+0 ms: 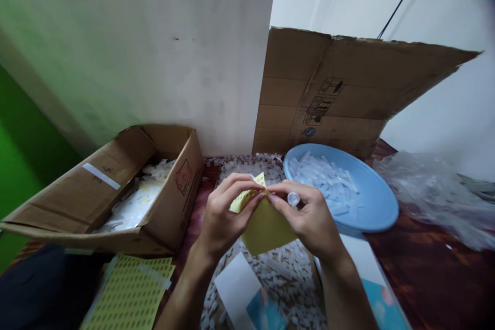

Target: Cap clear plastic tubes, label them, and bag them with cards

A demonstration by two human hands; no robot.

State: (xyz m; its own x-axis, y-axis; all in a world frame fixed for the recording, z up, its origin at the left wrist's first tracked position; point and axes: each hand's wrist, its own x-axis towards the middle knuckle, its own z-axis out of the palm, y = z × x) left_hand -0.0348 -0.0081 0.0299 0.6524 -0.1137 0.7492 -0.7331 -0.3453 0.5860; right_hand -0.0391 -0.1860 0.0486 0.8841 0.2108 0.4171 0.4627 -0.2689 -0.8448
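Observation:
My left hand (pixel 232 206) pinches the upper edge of a yellow sticker sheet (pixel 266 227), its printed side partly folded over at the top. Meeting it at that same edge, the thumb and forefinger of my right hand (pixel 305 211) are closed on the sheet. A small clear plastic tube (pixel 293 199) with a round end also sits in my right hand, its end poking out between the fingers. Most of the tube is hidden by the hand. Below the sheet lies a white and blue card (pixel 243 289) on a layer of small whitish pieces (pixel 286 278).
A cardboard box (pixel 170 206) with white pieces inside stands at left. More yellow sticker sheets (pixel 127 294) lie before it. At right are a blue basin (pixel 379 211) of clear tubes and crumpled plastic (pixel 436 191). A cardboard panel (pixel 348 87) leans behind.

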